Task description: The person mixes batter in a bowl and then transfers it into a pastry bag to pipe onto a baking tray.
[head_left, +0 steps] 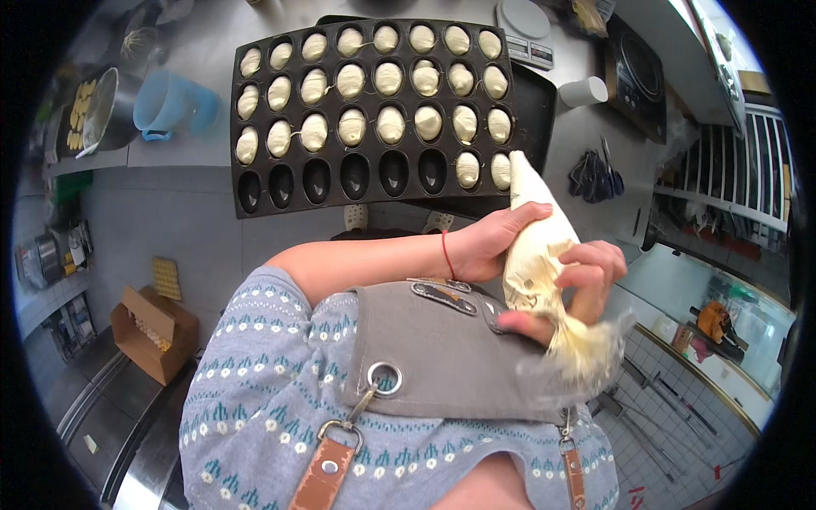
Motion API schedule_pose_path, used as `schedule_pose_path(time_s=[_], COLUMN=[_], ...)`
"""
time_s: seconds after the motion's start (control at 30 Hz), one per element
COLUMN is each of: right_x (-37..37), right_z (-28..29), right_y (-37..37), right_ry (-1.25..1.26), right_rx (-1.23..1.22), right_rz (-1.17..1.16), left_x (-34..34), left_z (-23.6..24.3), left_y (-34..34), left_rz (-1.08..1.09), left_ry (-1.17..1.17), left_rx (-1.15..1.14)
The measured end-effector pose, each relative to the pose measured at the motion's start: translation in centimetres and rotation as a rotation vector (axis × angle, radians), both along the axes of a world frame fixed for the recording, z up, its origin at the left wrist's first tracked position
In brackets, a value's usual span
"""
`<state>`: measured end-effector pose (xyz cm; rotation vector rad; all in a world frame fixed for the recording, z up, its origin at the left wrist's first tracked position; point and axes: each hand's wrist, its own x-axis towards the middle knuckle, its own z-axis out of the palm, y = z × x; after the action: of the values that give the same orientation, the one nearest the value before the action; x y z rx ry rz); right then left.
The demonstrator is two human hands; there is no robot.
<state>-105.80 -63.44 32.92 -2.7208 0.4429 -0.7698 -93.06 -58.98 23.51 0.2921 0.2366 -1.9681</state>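
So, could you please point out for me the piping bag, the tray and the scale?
Piping bag point(535, 255): head view, on its filled middle.
Tray point(354, 176): head view, in an empty cup of its nearest row.
Scale point(523, 19): head view, on its round plate.

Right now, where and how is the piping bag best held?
Best guess: the piping bag by its gathered neck, from the right. The filled body narrows there before the loose end flares, and the right grip curls round it; the left grip holds nearer the tip.

A grey apron point(459, 361) (brown straps point(325, 469)) covers a patterned top point(251, 348).
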Motion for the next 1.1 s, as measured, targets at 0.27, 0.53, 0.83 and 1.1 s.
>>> schedule_pose_path(time_s=[0.27, 0.53, 0.83, 1.1], right_x=[3.1, 3.8, 3.6, 2.9], right_z=[-11.4, -18.1, -18.7, -18.8], right_y=[-0.4, 3.6, 3.2, 3.2], right_ry=[-0.041, -0.193, -0.199, -0.187], right_rx=[0.606, 0.694, 0.606, 0.622], right_rz=[0.228, -0.174, -0.216, -0.242], left_x=[2.5, 2.4, 1.8, 1.6], left_z=[-7.2, -11.8, -11.7, -11.6], left_y=[2.8, 4.3, 4.1, 4.0], left_rz=[0.107, 0.094, 0.076, 0.027], left_ry=[0.008, -0.016, -0.028, -0.032], left_rx=[0.169, 0.328, 0.346, 0.349])
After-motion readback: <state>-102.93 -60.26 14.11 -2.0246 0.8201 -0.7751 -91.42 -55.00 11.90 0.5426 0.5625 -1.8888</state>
